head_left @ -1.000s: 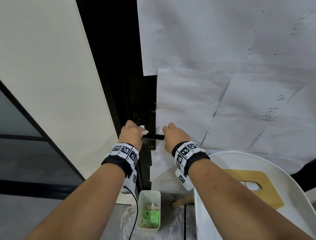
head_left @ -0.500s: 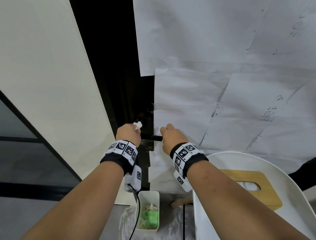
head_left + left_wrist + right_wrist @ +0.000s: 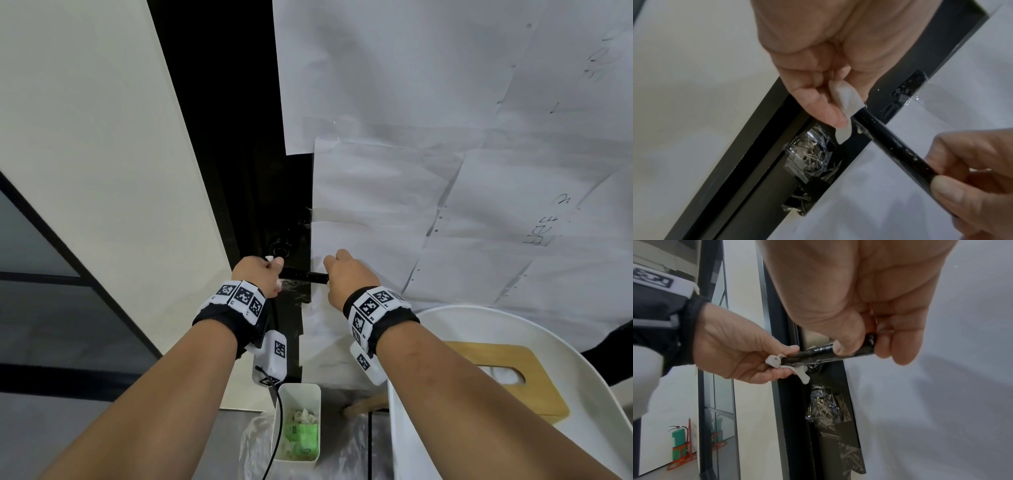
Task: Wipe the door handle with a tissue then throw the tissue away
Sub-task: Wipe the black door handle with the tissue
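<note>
A black lever door handle [image 3: 303,274] [image 3: 894,144] [image 3: 824,352] juts from the dark door edge. My left hand [image 3: 257,277] [image 3: 740,353] holds a small white tissue [image 3: 844,100] [image 3: 777,361] wrapped round the handle's inner end, near the door. My right hand [image 3: 346,277] [image 3: 869,344] grips the handle's free outer end between thumb and fingers. The tissue [image 3: 270,259] shows only as small white bits above and below the left fist in the head view.
A white bin [image 3: 298,389] with crumpled tissues and green scraps stands on the floor below the handle. A white chair [image 3: 513,329] holding a wooden tissue box [image 3: 520,380] sits at lower right. White paper sheets [image 3: 428,171] cover the door. Crinkled clear tape [image 3: 809,155] lies under the handle.
My left hand with the tissue has slid a little left along the handle toward the door and turned. The right hand keeps its hold on the handle's end.
</note>
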`<state>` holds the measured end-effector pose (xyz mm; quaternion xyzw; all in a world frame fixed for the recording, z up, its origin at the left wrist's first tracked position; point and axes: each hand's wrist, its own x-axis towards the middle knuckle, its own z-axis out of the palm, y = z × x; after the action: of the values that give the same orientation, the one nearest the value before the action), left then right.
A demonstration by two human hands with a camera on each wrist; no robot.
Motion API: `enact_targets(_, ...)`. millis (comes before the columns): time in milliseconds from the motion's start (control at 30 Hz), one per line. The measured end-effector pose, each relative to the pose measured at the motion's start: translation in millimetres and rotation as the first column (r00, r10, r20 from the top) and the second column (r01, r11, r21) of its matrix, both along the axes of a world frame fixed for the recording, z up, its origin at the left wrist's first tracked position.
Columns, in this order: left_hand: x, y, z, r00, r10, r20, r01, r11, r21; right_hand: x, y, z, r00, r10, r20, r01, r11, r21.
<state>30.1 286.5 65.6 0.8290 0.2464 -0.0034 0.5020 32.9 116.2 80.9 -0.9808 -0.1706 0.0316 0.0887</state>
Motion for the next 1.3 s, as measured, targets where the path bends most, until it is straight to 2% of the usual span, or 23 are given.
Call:
enact_targets(67,-4.8,-5.0,7.4,0.997,0.057,-0.053,-0.063,0.991,-0.12,0.5,0.0,-0.9,1.0,-0.001,0.004,0.001,1.0,0.003)
enact_targets(133,-6.7,-6.6,14.3,0.995,0.047,-0.087,-0.059,0.988,-0.144,1.0,0.1,-1.9,1.0,0.0,0.006,0.0,1.0,0.004)
enact_targets(167,-11.7,-5.9,12.6,0.997,-0.046,-0.065,0.048,0.999,0.024,1.3,0.1,-1.9,1.0,-0.001,0.007,0.001,1.0,0.006)
enact_targets(200,-16.3,-7.7,12.6,0.993,-0.085,-0.08,0.1,0.973,0.21,1.5,0.2,-1.9,1.0,-0.001,0.007,0.001,1.0,0.007)
enact_targets(233,-15.1,-6.1,9.7,0.993,-0.09,-0.082,0.107,0.967,0.23,1.6,0.2,-1.9,1.0,-0.001,0.006,0.001,1.0,0.007)
enact_targets(300,-8.0,-5.5,9.2,0.998,0.053,-0.012,-0.054,0.993,-0.101,1.7,0.1,-1.8,1.0,-0.001,0.006,0.001,1.0,0.002)
enact_targets(333,-7.8,-3.3,2.6,0.993,0.111,0.037,-0.105,0.986,-0.132,1.6,-0.1,-1.6,1.0,-0.001,0.005,0.001,1.0,0.001)
enact_targets(433,-14.0,3.1,-9.6,0.989,0.069,0.127,-0.084,0.99,0.116,0.5,-0.4,-1.0,1.0,-0.003,0.005,0.003,1.0,0.0)
enact_targets(500,-17.8,8.2,-10.0,0.985,0.018,0.174,-0.07,0.952,0.299,-0.3,-0.2,-0.9,1.0,-0.001,0.004,0.001,1.0,0.002)
enact_targets(633,-19.9,2.7,1.8,0.946,-0.021,0.323,-0.118,0.906,0.406,-2.1,-0.1,-0.8,1.0,-0.011,0.016,0.011,1.0,0.0)
enact_targets(767,-27.5,-14.5,4.9,0.943,-0.191,0.271,0.015,0.841,0.54,-3.4,-0.9,-1.3,1.0,-0.012,0.021,0.011,1.0,0.005)
enact_targets(833,-27.5,-20.2,-1.7,0.95,-0.239,0.202,0.09,0.826,0.556,-3.7,-1.5,-0.9,1.0,-0.01,0.025,0.01,1.0,0.004)
enact_targets(967,-27.5,-19.2,-4.5,0.947,-0.279,0.158,0.139,0.802,0.58,-4.3,-1.7,0.6,1.0,-0.003,0.013,0.003,1.0,-0.004)
enact_targets(1067,-21.1,-10.2,3.0,0.943,-0.269,0.194,0.15,0.867,0.475,-3.6,-1.3,0.9,1.0,-0.007,0.014,0.007,1.0,-0.006)
enact_targets(1167,-17.9,-2.5,6.4,0.941,-0.309,0.141,0.22,0.871,0.439,-3.1,-0.6,1.0,1.0,-0.01,0.01,0.01,1.0,-0.015)
enact_targets(1233,-20.6,2.5,4.9,0.936,-0.28,0.214,0.148,0.863,0.483,-2.7,-0.3,1.6,1.0,-0.012,0.011,0.012,1.0,-0.029)
enact_targets(1300,-23.6,7.3,1.0,0.946,-0.255,0.202,0.116,0.844,0.524,-2.1,0.4,2.4,1.0,-0.017,0.017,0.018,0.999,-0.046)
